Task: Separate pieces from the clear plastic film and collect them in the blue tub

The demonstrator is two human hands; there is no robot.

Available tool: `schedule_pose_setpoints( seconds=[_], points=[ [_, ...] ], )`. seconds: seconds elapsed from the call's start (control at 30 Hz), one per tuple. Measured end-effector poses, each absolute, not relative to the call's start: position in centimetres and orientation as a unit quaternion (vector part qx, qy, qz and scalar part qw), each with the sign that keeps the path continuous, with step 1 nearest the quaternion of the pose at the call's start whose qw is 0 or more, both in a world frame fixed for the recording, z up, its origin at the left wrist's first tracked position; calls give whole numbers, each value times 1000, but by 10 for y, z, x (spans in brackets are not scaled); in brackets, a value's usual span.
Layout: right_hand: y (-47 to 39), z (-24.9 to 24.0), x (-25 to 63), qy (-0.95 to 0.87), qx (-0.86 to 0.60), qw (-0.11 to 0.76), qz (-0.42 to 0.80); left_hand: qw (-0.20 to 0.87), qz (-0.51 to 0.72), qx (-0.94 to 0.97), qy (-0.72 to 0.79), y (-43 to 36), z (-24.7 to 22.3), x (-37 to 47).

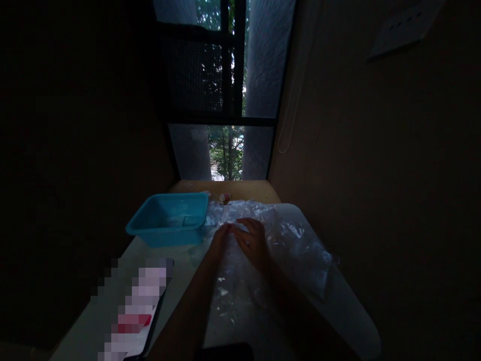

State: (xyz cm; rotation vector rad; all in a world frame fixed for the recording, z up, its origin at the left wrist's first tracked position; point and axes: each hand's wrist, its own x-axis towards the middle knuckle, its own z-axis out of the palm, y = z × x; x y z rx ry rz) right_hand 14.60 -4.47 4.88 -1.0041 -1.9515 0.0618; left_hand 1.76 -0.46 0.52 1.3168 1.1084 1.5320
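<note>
Clear plastic bags lie in a crinkled layer over the middle and right of the white table. Above them my two hands meet, fingertips close together. My left hand is closed, its fingers pressed together at the plastic; dim light hides exactly how much film is between them. Beside it, my right hand has its fingers curved and apart, with the thumb and index reaching toward the left fingertips. I see no object in the right hand.
A blue plastic basin stands at the back left of the white table. A phone-like flat device, partly pixelated, lies front left. A small roll or cap sits on the wooden sill below the window. Walls rise close on both sides.
</note>
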Motion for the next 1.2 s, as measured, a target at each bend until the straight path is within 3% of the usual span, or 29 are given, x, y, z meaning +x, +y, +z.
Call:
schedule_pose_setpoints(
  seconds=[0.13,0.37,0.57,0.8,1.03,1.2],
  points=[
    [-47,47,145,-820,-394,414,13,450,582,534,416,-5,6,14],
    [-42,38,151,-804,-397,441,42,516,583,529,338,-14,15,18],
    [-34,34,166,-760,-454,464,-16,561,694,311,327,-17,22,12],
    [-31,35,181,-727,-514,452,-59,758,613,102,201,-20,31,0],
    [-36,36,180,-742,-455,492,-8,775,606,38,173,-16,34,0],
    [-36,35,178,-789,-448,420,25,759,602,85,232,-16,34,4]
  ],
)
